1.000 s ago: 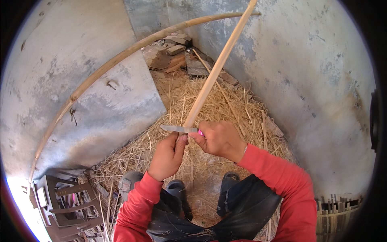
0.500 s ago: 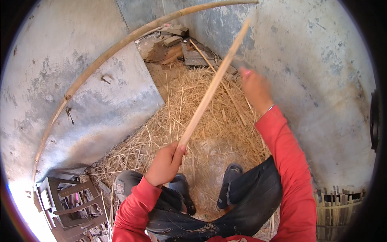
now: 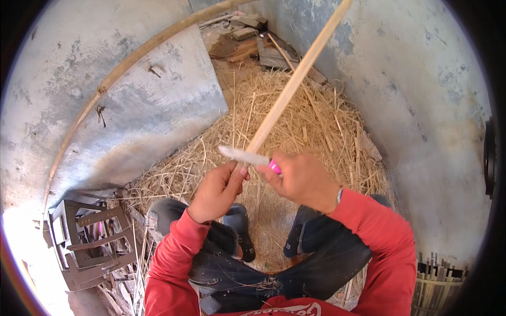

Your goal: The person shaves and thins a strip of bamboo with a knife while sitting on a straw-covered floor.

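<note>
My left hand point(image 3: 219, 190) is closed around the lower end of a long, pale bamboo strip point(image 3: 295, 84), which slants up and away to the right. My right hand point(image 3: 305, 179) grips a knife point(image 3: 243, 155) by its pink handle. The knife's blade lies across the strip just above my left thumb, tip pointing left. Both hands are close together above my knees. Whether the blade bites into the strip cannot be made out.
Straw-like bamboo shavings point(image 3: 311, 126) cover the ground ahead. A long curved pole point(image 3: 126, 66) arches along the left wall. A wooden frame like a chair point(image 3: 105, 245) lies at lower left, a slatted bamboo basket point(image 3: 437, 289) at lower right. Bricks point(image 3: 245, 33) are heaped in the far corner.
My right hand has come down and left with the knife, from near the strip's far end to just above my left hand. My left hand keeps its hold on the strip.
</note>
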`<state>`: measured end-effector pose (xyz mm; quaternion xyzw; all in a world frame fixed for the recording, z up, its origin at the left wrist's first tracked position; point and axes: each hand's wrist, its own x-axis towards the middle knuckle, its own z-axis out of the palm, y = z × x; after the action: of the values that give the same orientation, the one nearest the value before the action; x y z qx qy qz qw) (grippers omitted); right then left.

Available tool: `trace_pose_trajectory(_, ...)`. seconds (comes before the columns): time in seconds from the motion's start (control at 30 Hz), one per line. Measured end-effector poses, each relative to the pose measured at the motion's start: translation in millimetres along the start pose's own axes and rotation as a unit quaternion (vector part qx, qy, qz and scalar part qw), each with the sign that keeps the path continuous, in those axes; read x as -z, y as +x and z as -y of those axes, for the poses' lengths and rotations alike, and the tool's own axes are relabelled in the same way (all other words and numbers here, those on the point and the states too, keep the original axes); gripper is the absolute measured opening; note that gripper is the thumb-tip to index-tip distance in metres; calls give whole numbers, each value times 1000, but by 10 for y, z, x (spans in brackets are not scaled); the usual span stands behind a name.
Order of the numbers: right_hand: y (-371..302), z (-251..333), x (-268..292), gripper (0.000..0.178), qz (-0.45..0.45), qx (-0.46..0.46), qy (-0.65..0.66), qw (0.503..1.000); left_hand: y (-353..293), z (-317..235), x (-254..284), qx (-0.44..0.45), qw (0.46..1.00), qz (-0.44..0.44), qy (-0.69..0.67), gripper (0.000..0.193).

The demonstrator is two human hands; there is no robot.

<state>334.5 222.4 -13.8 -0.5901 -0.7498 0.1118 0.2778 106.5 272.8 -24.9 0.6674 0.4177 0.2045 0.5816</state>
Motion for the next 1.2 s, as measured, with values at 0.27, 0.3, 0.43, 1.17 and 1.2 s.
trace_pose_trajectory(0.27, 551, -1038, 609, 56, -157, -153, -25, 975, -153, 5, -62, -6, 996, 1, 90, 32)
trace_pose_trajectory(0.3, 528, -1059, 603, 56, -150, -150, -25, 977, -183, 14, -71, -3, 996, 0, 94, 33)
trace_pose_trajectory(0.43, 219, -655, 246, 52, -60, -77, 11, 995, -103, 37, -44, 2, 998, 5, 70, 32)
trace_pose_trajectory(1.17, 180, -1459, 1216, 41, -296, -295, 360, 834, -306, -23, 25, 27, 992, 46, -111, 30)
trace_pose_trajectory(1.2, 182, -1335, 1148, 38, -279, -280, 373, 839, -307, -21, 36, 25, 992, 54, -114, 30)
